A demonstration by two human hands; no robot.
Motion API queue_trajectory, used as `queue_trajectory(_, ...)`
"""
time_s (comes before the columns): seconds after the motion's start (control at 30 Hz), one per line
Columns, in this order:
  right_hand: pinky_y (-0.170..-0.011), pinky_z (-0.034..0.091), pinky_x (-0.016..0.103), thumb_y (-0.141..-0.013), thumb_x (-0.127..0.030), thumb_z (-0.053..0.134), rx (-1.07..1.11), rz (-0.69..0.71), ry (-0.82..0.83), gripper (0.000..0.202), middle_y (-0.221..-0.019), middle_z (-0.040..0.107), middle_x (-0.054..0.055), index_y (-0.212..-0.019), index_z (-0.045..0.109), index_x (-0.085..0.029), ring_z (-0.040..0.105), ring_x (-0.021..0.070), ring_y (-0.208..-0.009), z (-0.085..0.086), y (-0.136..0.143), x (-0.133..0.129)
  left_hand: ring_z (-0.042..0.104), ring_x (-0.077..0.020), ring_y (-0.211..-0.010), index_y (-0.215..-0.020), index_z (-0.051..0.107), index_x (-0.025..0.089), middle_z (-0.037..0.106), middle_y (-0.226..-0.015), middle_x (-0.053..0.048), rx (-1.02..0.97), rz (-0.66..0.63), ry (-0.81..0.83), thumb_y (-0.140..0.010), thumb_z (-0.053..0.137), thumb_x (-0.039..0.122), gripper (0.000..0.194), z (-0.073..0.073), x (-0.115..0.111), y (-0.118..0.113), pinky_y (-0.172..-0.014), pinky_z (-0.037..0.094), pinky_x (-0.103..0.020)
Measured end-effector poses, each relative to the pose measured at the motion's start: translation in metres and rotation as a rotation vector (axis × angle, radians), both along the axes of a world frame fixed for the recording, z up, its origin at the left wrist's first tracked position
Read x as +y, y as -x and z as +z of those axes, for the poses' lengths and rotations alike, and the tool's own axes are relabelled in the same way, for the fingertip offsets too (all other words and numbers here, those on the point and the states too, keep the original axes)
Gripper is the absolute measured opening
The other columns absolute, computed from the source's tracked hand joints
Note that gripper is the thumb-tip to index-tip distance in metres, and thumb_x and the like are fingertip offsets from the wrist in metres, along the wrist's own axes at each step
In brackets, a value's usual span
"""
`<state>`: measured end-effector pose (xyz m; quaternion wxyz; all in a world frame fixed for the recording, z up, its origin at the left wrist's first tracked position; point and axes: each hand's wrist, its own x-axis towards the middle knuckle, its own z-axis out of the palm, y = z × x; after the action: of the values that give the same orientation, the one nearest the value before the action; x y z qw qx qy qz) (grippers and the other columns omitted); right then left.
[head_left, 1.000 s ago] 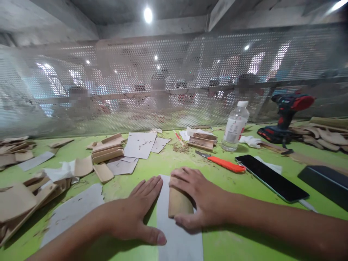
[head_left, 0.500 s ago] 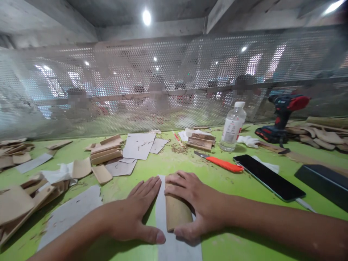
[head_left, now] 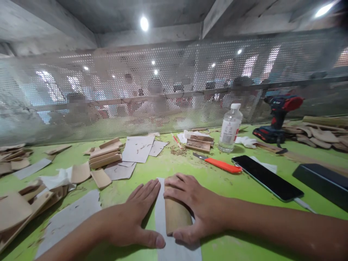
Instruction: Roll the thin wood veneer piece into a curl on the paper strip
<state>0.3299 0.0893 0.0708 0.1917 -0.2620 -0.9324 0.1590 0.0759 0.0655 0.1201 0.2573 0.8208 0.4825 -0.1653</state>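
A curved bamboo piece lies lengthwise on a strip of white paper at the table's near middle. My right hand wraps over it, fingers across its far end and thumb along its near right edge. My left hand lies flat to the left, with fingers stretched out and thumb apart. Its fingertips and thumb touch the left edge of the paper strip. The bamboo's far end and right side are partly hidden under my right hand.
An orange utility knife and a phone with a cable lie to the right. Behind them stand a water bottle and a cordless drill. Bamboo pieces and paper sheets lie left. A perforated screen closes the back.
Both hands keep the same pose around the bamboo piece and paper. The whole view has shifted slightly, with things appearing a little lower and farther left.
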Motion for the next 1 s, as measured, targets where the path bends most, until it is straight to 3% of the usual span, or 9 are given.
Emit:
queue_trajectory(0.37,-0.118,0.026,0.059,-0.071,-0.078,0.072,-0.013,-0.013,0.002,0.092,-0.152,0.051,0.017,-0.14,0.06,-0.02,0.044,0.0399,-0.132,-0.003,-0.001,0.0,-0.013,-0.0351,-0.155,-0.165,-0.01,0.014,-0.018,-0.167,-0.013,-0.045,-0.025,-0.027,-0.079,0.054,0.095,0.135,-0.004,0.001,0.003,-0.126,0.008,-0.055)
queue_trajectory(0.57,-0.115,0.031,0.057,-0.07,-0.076,0.074,-0.024,-0.017,0.019,0.089,-0.15,0.053,0.016,-0.139,0.061,-0.022,0.046,0.038,-0.129,0.002,-0.001,0.0,-0.015,-0.0353,-0.155,-0.165,-0.011,0.013,-0.021,-0.167,-0.011,-0.019,-0.005,-0.028,-0.081,0.055,0.093,0.134,-0.006,0.001,0.003,-0.126,0.007,-0.054)
queue_trajectory(0.77,-0.119,0.023,0.059,-0.064,-0.073,0.079,-0.022,0.057,0.052,0.091,-0.148,0.054,0.013,-0.138,0.062,-0.024,0.047,0.0391,-0.131,0.005,-0.001,-0.003,-0.013,-0.0358,-0.156,-0.165,-0.009,0.011,-0.019,-0.167,-0.012,-0.032,-0.013,-0.013,-0.08,0.06,0.09,0.134,-0.005,0.001,0.003,-0.126,0.007,-0.053)
queue_trajectory(0.9,-0.114,0.03,0.059,-0.066,-0.074,0.077,0.0,-0.036,0.032,0.086,-0.142,0.056,0.016,-0.133,0.065,-0.021,0.048,0.0382,-0.125,0.006,0.0,-0.005,-0.014,-0.0344,-0.156,-0.164,-0.011,0.011,-0.02,-0.167,-0.011,-0.018,-0.021,-0.02,-0.081,0.059,0.09,0.134,-0.003,0.0,0.002,-0.126,0.007,-0.053)
queue_trajectory(1.0,-0.118,0.025,0.058,-0.066,-0.069,0.078,0.016,0.039,0.04,0.082,-0.14,0.057,0.013,-0.132,0.064,-0.023,0.05,0.0357,-0.124,0.007,0.001,-0.009,-0.013,-0.0342,-0.156,-0.164,-0.009,0.01,-0.018,-0.168,-0.011,-0.027,-0.045,-0.009,-0.082,0.06,0.089,0.133,-0.002,0.0,0.002,-0.126,0.006,-0.052)
